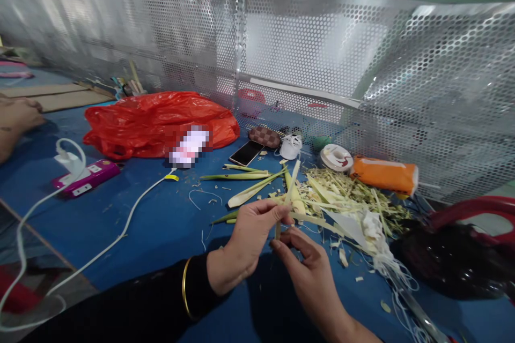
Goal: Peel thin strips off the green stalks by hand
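Pinched between the thumb and fingers of my left hand (pixel 249 236) is a pale green leaf strip (pixel 293 179), its upper end pointing up and away. Just below and to the right, my right hand (pixel 311 262) has its thumb and fingers closed on the strip's lower end. A gold bangle (pixel 184 289) circles the left wrist over a black sleeve. Beyond the hands lie several split green stalks (pixel 253 190) on the blue table (pixel 161 225). A heap of shredded plant bits (pixel 362 198) spreads to their right, with white threads (pixel 396 270) near it.
A red plastic bag (pixel 140 123), a lit phone (pixel 190 146) on a white cable, a dark phone (pixel 247 153), a tape roll (pixel 337 157), an orange packet (pixel 384 175) and a black bag (pixel 454 260) surround the work. A perforated metal screen (pixel 298 43) stands behind. Another person's hand (pixel 20 118) rests far left.
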A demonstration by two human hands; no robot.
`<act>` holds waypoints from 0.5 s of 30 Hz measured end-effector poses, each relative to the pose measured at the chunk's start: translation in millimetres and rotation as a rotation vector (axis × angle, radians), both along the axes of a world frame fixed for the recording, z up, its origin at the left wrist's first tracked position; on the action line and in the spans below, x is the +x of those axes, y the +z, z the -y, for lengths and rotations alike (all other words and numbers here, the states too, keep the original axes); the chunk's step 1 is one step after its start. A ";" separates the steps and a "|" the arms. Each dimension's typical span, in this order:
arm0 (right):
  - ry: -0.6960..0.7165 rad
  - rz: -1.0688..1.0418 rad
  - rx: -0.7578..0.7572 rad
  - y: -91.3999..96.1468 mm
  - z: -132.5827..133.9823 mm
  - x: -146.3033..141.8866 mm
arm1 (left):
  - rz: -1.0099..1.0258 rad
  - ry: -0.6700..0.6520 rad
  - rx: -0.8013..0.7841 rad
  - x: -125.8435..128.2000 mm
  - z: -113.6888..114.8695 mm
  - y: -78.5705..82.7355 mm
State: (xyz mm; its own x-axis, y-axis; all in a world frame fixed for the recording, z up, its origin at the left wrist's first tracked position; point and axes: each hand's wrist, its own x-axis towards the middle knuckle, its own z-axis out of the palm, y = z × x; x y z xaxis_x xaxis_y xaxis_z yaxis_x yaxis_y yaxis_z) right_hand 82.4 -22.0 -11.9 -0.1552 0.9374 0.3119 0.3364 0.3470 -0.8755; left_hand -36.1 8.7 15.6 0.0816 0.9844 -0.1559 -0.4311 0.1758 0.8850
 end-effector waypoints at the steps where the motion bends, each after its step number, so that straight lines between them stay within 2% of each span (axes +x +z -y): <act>1: 0.013 0.006 -0.015 1.6 1.2 0.1 | -0.007 0.009 0.000 -1.1 -1.4 -0.1; 5: 0.036 0.006 -0.073 5.9 3.6 -0.2 | -0.024 -0.002 -0.011 -1.8 -3.1 0.4; 8: 0.003 -0.049 -0.078 6.4 1.6 0.0 | -0.010 -0.046 -0.038 0.1 -1.3 1.5; 11: -0.022 -0.115 -0.162 5.2 -0.7 0.0 | -0.014 -0.089 -0.068 1.2 0.4 1.9; 15: -0.128 -0.234 -0.274 2.0 -0.6 -2.9 | -0.036 -0.091 -0.056 0.7 1.4 -1.2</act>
State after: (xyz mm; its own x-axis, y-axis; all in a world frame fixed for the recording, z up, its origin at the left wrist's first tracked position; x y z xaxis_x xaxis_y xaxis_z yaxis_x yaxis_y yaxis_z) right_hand 79.5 -21.4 -9.9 0.0146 0.9981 0.0599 0.1418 0.0573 -0.9882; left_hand -35.5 7.3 14.4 0.1635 0.9629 -0.2149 -0.3788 0.2624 0.8875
